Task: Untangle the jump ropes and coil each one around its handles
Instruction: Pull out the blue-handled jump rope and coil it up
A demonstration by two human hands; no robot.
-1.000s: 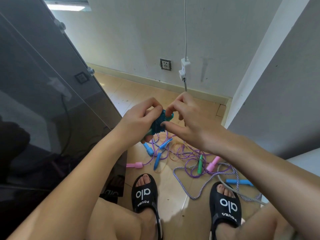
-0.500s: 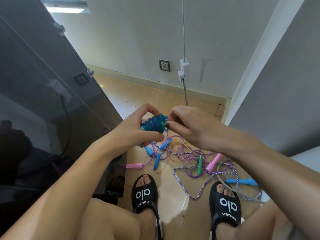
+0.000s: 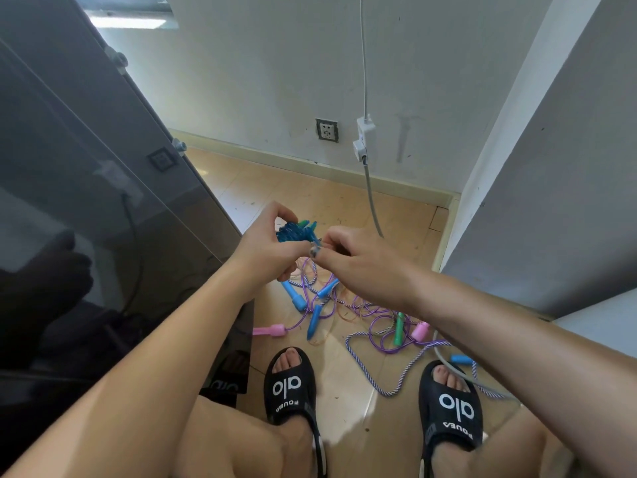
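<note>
Tan tiled floor [image 3: 344, 401] meets a scuffed white wall [image 3: 275, 81]. Tangled purple and striped jump ropes [image 3: 365, 315] lie there. Above, left hand [image 3: 265, 251] grips the coiled blue rope bundle [image 3: 293, 232]; right hand [image 3: 365, 267] pinches its strand.

glossy plastic handles [image 3: 297, 299], smooth wood-look floor [image 3: 320, 198]

Lying on the tan tiled floor [image 3: 344, 201]: a tangle of jump ropes [image 3: 348, 305], purple and striped cords looping among blue handles [image 3: 294, 298], a green handle [image 3: 399, 328] and pink handles [image 3: 270, 330]. Standing just beside the tangle, two black slide sandals [image 3: 291, 388]. Trailing down to the floor by the right sandal, a grey cable [image 3: 448, 365].
</note>
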